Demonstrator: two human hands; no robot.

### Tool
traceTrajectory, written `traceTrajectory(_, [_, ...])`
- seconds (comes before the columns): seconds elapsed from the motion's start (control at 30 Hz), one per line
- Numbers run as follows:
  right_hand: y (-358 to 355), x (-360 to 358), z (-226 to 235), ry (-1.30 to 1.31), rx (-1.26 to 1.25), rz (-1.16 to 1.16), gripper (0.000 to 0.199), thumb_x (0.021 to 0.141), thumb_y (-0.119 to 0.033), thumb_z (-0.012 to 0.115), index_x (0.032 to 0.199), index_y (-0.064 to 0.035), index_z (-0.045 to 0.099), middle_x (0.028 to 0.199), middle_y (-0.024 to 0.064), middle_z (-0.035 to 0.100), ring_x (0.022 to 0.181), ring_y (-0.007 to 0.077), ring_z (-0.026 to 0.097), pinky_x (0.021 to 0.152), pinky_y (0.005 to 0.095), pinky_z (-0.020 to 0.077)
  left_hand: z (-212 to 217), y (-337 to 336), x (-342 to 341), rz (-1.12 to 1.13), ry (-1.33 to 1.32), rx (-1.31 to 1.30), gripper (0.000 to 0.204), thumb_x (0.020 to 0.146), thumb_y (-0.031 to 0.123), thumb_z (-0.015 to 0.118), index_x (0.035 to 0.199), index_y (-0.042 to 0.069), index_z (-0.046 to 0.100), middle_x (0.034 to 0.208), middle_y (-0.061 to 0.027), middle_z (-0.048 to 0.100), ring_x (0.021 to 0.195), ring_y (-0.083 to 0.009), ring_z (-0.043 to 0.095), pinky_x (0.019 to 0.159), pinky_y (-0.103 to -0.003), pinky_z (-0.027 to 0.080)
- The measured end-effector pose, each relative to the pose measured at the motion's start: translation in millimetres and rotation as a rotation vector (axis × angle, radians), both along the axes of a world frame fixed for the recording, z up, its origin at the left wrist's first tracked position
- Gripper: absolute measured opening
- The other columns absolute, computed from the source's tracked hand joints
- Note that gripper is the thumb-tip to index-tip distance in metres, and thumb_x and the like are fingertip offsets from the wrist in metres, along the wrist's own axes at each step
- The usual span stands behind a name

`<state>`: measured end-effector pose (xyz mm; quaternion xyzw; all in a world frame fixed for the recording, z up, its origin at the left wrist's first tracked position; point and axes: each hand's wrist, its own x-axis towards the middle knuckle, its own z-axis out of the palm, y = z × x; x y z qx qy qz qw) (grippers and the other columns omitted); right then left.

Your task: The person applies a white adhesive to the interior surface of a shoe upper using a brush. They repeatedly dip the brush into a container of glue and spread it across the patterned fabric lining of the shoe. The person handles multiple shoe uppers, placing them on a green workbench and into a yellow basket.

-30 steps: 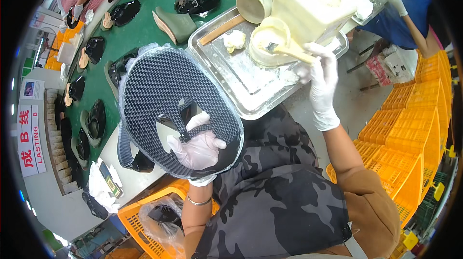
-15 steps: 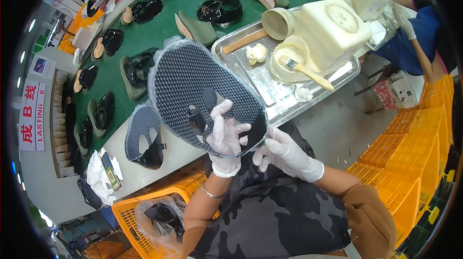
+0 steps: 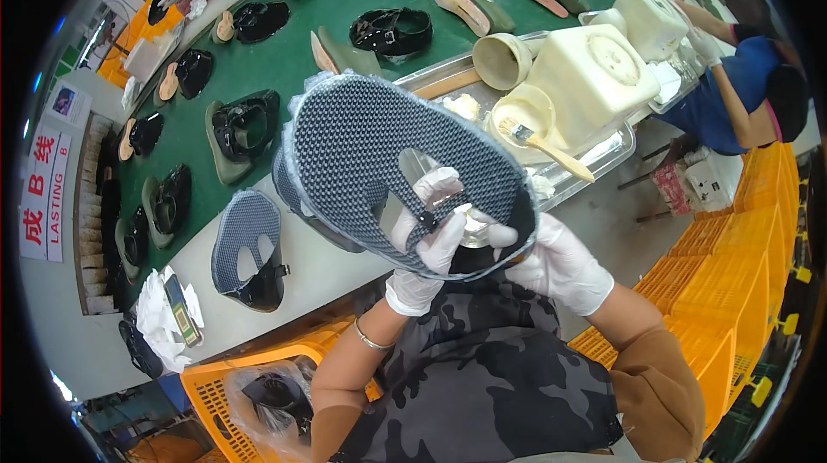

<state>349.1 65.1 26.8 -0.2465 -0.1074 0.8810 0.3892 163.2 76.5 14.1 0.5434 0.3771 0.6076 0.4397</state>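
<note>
Both gloved hands hold up a black shoe upper [image 3: 362,136], its grey woven-patterned lining turned toward me. The fingers of my left hand [image 3: 431,248] are bent at the cut-out opening, beside a small dark buckle or strap end. My right hand [image 3: 568,265] closes on the right lower edge of the upper, which partly covers its fingertips. A shiny silvery patch shows through the opening between the hands; I cannot make out what it is. A second upper [image 3: 245,243] with the same lining stands on the pale table edge to the left.
A metal tray [image 3: 594,161] holds a cream plastic jug [image 3: 590,67], a glue tub with a brush [image 3: 551,149] and a cup [image 3: 502,61]. Black shoes [image 3: 392,31] and soles lie along the green belt [image 3: 297,58]. Orange crates [image 3: 724,265] stand right; a co-worker [image 3: 732,101] works beyond.
The upper has shifted right and tilted, so its cut-out opening shows more. My left fingers have bent down at the opening. My right hand has moved right along with the edge.
</note>
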Motion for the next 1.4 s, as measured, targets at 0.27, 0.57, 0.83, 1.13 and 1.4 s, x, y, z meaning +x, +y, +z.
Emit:
traceTrajectory(0.27, [96.0,37.1,81.8,-0.268,0.573,-0.229,0.038,0.092,-0.030,0.051,0.119,-0.0033,0.049,0.092,0.0002,0.059,0.066,0.0064,0.051,0.051,0.0180,0.0404,-15.5,-5.6,-31.3,0.079,0.734,0.344,0.038,0.075,-0.001,0.059,0.113,-0.003,0.051,0.109,-0.0159,0.058,0.106,-0.0317,0.053,0.090,-0.039,0.044])
traceTrajectory(0.57, [315.9,68.3,112.0,-1.541,0.895,-0.167,0.035,0.086,-0.028,0.062,0.101,0.0023,0.055,0.078,0.0087,0.059,0.064,0.0120,0.057,0.056,0.0243,0.0473,-42.4,-3.3,-48.5,0.094,0.933,0.321,0.039,0.072,-0.004,0.059,0.111,-0.004,0.053,0.109,-0.0188,0.057,0.105,-0.0394,0.052,0.092,-0.043,0.042])
traceTrajectory(0.83, [428.4,72.7,67.5,-2.284,1.085,0.190,0.037,0.078,-0.031,0.067,0.095,0.0020,0.062,0.085,0.0199,0.065,0.084,0.0331,0.064,0.073,0.0394,0.0504,-46.7,-1.9,-49.5,0.080,0.965,0.299,0.036,0.073,-0.001,0.059,0.108,-0.003,0.054,0.104,-0.0190,0.058,0.099,-0.0399,0.054,0.087,-0.044,0.045])
traceTrajectory(1.13, [452.9,78.4,23.9,-2.373,0.971,0.376,0.032,0.078,-0.025,0.065,0.096,0.0009,0.063,0.083,0.0191,0.066,0.081,0.0312,0.065,0.070,0.0391,0.0515,-54.6,-2.4,-51.2,0.074,1.079,0.302,0.036,0.075,0.010,0.063,0.108,-0.001,0.057,0.104,-0.0134,0.059,0.098,-0.0344,0.056,0.080,-0.038,0.048])
traceTrajectory(1.4, [434.6,68.8,49.0,-2.146,0.909,0.346,0.020,0.085,-0.016,0.059,0.100,-0.0033,0.055,0.079,0.0089,0.062,0.062,0.0177,0.061,0.053,0.0304,0.0491,-52.1,-0.4,-49.0,0.100,1.075,0.350,0.032,0.076,0.009,0.062,0.105,-0.001,0.057,0.101,-0.0149,0.060,0.097,-0.0353,0.056,0.079,-0.039,0.048])
